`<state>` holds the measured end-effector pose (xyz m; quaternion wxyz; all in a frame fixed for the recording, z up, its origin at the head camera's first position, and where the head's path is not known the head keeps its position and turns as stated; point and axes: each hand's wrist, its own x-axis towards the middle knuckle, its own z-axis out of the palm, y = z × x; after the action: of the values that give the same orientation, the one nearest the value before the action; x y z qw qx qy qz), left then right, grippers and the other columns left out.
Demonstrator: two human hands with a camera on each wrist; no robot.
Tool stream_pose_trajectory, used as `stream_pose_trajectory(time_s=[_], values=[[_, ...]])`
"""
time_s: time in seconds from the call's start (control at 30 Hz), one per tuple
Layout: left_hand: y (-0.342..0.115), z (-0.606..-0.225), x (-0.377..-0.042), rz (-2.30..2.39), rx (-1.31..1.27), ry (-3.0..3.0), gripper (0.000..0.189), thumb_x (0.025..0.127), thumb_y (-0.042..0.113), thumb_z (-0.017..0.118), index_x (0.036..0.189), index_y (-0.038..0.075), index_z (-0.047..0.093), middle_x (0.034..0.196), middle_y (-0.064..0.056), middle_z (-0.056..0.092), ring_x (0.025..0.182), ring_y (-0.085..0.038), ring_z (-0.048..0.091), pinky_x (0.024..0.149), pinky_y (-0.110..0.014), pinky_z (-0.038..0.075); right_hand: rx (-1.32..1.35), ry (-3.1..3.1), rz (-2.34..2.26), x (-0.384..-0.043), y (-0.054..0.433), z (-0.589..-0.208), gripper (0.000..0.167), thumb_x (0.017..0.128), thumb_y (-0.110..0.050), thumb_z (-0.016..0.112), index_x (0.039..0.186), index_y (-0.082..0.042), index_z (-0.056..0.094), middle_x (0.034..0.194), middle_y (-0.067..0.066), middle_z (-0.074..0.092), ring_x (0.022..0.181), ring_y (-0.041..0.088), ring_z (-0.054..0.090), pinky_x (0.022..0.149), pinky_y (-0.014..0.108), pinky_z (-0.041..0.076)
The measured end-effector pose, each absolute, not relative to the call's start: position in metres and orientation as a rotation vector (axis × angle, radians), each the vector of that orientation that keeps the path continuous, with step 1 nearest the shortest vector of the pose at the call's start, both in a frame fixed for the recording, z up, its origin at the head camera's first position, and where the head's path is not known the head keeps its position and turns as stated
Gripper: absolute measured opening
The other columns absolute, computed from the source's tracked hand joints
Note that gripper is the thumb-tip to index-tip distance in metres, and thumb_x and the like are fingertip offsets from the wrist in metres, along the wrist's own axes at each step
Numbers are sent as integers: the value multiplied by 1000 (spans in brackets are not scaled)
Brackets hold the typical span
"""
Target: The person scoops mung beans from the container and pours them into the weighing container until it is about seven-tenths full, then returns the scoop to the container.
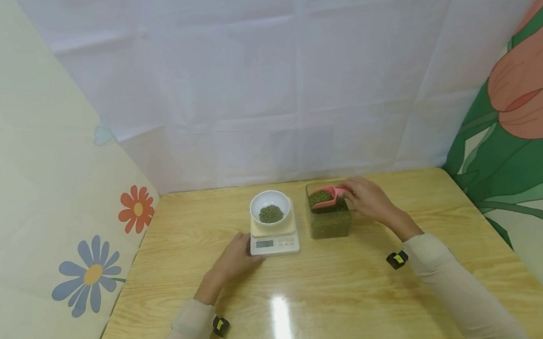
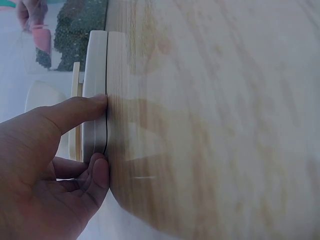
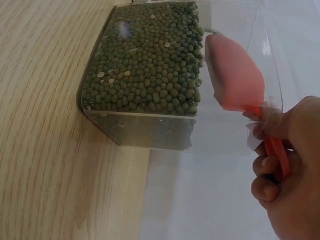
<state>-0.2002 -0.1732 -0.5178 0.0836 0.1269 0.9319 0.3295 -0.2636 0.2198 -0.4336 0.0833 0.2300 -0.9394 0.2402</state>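
A white kitchen scale (image 1: 274, 245) stands on the table with a white bowl (image 1: 255, 208) on its platform; a small heap of green mung beans (image 1: 271, 214) lies in the bowl. My left hand (image 1: 236, 255) holds the scale's near left corner, thumb along its front side and fingers bent at its left side. To the right is a clear plastic container (image 1: 329, 226) part full of mung beans (image 3: 150, 60). My right hand (image 1: 367, 197) grips the handle of a pink scoop (image 3: 235, 72). The scoop is loaded with beans and sits inside the container's upper part, above the bean level.
The wooden table (image 1: 337, 296) runs back to a white sheet (image 1: 228, 88). Flower-printed panels flank it: a pale one (image 1: 22, 181) on the left, a green and pink one (image 1: 529, 135) on the right. Scale and container stand side by side with a small gap.
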Motion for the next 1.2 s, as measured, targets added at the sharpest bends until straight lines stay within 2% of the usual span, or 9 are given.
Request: stream_pose_trajectory(time_s=[0.3,0.53,0.8,1.2], values=[[-174,-519,-201,986,386,2772,62,89,26,87,143,6,63,112,-5,61,100,-18,55,100,-44,56,674,-2773,747,-263,223,-433,23,107,-16,62,115,2,73,109,20,74,105,40,67,92,59,55],[-173,-518,-200,975,401,2775,62,88,26,87,141,4,64,111,-7,61,99,-19,55,98,-46,57,651,-2774,767,-262,225,-432,26,109,-17,60,119,3,73,118,23,73,115,44,66,101,63,52],[-173,-518,-199,974,392,2782,61,88,27,87,141,6,64,110,-5,61,98,-17,54,97,-44,57,642,-2759,778,-262,226,-432,27,109,-15,58,122,4,72,120,25,72,117,46,64,102,64,51],[-173,-518,-200,968,404,2784,62,88,27,87,142,6,64,112,-5,62,100,-18,55,98,-46,57,610,-2760,768,-265,229,-433,24,109,-13,58,119,5,71,111,21,71,103,39,64,87,58,53]])
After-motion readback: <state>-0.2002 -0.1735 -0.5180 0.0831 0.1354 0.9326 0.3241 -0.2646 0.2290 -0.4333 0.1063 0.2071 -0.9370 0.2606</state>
